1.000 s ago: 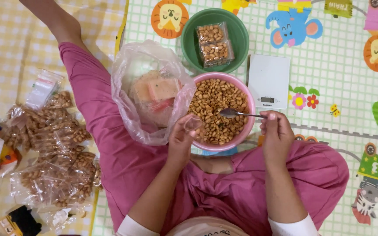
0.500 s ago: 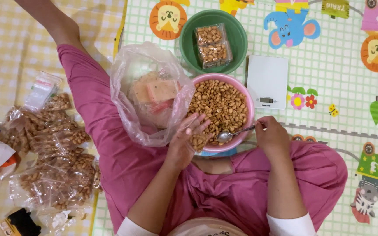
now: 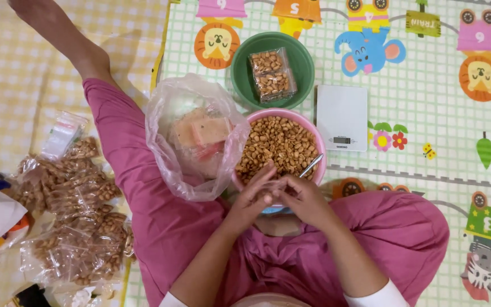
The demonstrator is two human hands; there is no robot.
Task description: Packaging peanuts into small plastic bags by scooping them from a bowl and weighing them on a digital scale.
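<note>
Green bowl (image 3: 245, 85) holding packed nuts (image 3: 272, 74); white scale (image 3: 341, 117) beside it

Both hands meet at the near rim of the pink bowl (image 3: 245, 122), the left hand (image 3: 255, 195) overlapping the right hand (image 3: 302, 196), so whatever their grip closes on is hidden. A metal spoon (image 3: 311, 165) shows only its handle; its bowl is buried in the peanuts. The contents of the cloudy plastic bag (image 3: 169, 159) are blurred. At lower left, the pile of peanut packets (image 3: 75, 227) is cut by the frame edge.
</note>
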